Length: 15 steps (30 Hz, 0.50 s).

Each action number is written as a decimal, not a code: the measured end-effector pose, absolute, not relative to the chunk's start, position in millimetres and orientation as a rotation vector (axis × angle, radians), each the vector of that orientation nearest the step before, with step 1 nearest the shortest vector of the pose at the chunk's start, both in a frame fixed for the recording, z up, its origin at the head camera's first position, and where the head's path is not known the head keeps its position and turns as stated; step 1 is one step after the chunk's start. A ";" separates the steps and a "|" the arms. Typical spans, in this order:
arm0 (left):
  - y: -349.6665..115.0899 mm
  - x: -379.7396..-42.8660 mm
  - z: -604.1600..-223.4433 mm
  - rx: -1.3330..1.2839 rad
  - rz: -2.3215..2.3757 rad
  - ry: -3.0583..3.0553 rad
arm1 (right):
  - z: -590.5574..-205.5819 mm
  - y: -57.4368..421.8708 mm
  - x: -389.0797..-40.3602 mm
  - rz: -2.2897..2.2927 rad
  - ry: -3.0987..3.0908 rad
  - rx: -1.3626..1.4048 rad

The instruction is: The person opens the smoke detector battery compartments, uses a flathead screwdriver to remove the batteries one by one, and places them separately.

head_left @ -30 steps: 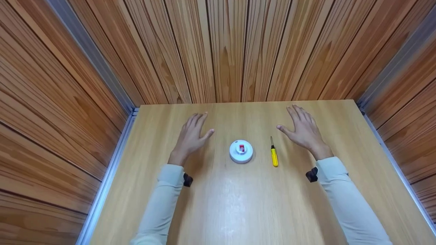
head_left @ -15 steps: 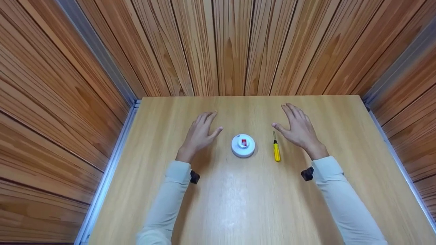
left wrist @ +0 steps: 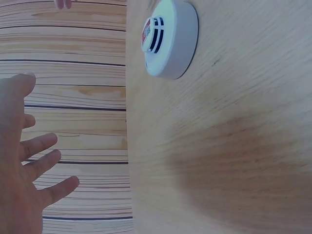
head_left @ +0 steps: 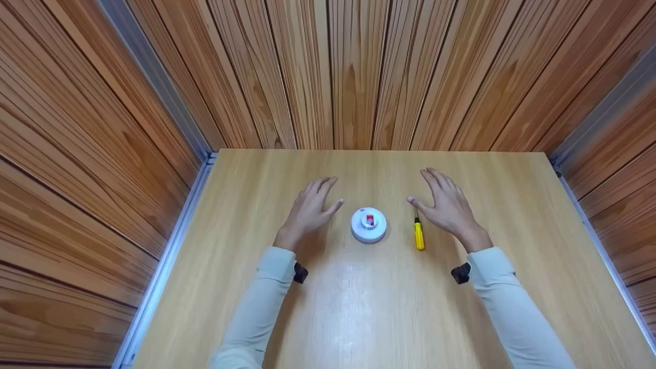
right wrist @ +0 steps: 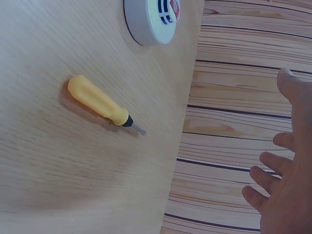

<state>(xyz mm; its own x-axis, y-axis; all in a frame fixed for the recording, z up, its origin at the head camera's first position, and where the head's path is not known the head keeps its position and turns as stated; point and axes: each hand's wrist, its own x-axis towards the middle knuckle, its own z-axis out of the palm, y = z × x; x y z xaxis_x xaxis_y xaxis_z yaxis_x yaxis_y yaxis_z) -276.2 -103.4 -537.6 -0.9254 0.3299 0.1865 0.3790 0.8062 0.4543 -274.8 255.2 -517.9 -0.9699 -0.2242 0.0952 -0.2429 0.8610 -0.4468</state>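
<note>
A round white smoke detector (head_left: 368, 233) lies on the table, its slotted raised centre carrying a red label. To its right is a screwdriver (head_left: 419, 237) with a yellow handle, a black collar and a thin metal shaft. My left hand (head_left: 309, 209) hovers left of the detector, fingers spread and thumb apart, touching nothing. Over on the other side, my right hand (head_left: 447, 205) is held above the table just beyond the screwdriver, its thumb covering the shaft's tip in the head view. The right wrist view shows the whole screwdriver (right wrist: 100, 101), apart from that hand.
The wooden table (head_left: 359, 318) meets a plank wall (head_left: 353, 77) at its back edge. Further plank walls stand at left (head_left: 66, 179) and right, with metal rails (head_left: 169, 256) along the table's sides. A dark wrist camera (head_left: 301, 272) sits at each cuff.
Both hands have drawn inward, the left one moving right towards the smoke detector and the right one slightly left over the screwdriver's tip. The head view has shifted a little; the objects stay put.
</note>
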 end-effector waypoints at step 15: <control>-88.5 -274.4 -548.9 -0.586 -0.896 -2.921 | -527.1 244.5 -265.0 0.811 -3.000 0.421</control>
